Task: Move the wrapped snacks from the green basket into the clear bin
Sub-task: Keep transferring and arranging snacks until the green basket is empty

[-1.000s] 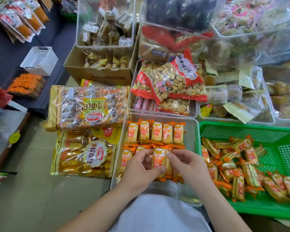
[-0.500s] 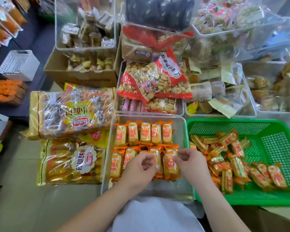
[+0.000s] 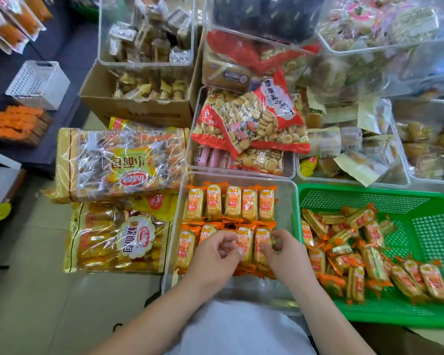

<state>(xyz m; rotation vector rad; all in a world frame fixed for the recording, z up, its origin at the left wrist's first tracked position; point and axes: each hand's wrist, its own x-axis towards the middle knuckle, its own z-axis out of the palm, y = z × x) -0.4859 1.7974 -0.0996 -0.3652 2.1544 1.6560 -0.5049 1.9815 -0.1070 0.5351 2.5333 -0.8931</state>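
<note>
On my feed I read "小面包", upside down, on the upper yellow bread bag (image 3: 128,160), and "软面包" on the lower yellow bread bag (image 3: 136,237). The red biscuit bag (image 3: 251,119) says "奶香味小布丁". The print on the wrapped snacks (image 3: 232,202) is too small for me to read.

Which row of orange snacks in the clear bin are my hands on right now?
The near row: both the left hand and right hand touch it, while the far row of five lies untouched.

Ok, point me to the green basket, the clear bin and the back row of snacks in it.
green basket (image 3: 356,201): head view, far mesh wall.
clear bin (image 3: 285,201): head view, bare floor at far right corner.
back row of snacks (image 3: 233,202): head view, middle pack's wrapper.
</note>
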